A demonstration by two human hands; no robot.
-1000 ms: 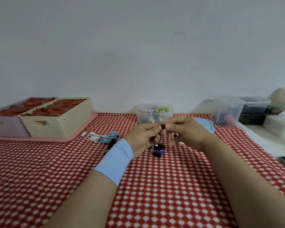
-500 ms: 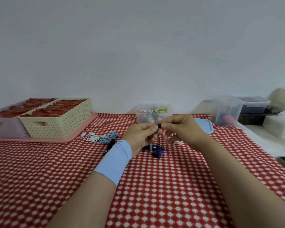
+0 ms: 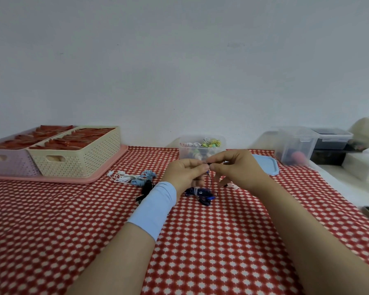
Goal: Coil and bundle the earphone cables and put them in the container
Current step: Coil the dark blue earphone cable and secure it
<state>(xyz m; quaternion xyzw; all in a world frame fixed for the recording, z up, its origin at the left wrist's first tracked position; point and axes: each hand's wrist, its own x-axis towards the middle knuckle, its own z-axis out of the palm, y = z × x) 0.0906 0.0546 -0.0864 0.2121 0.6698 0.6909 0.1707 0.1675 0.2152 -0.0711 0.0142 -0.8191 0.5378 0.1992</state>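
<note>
Dark blue earphone cable (image 3: pixel 202 193) end pinched between left hand (image 3: pixel 186 174) and right hand (image 3: pixel 235 167), slack hanging to tablecloth (image 3: pixel 211 241), probably to start coiling.

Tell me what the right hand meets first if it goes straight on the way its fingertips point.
The left hand: the right hand points leftward at it, both pinching the dark earphone cable between them; depth seems matched.
</note>
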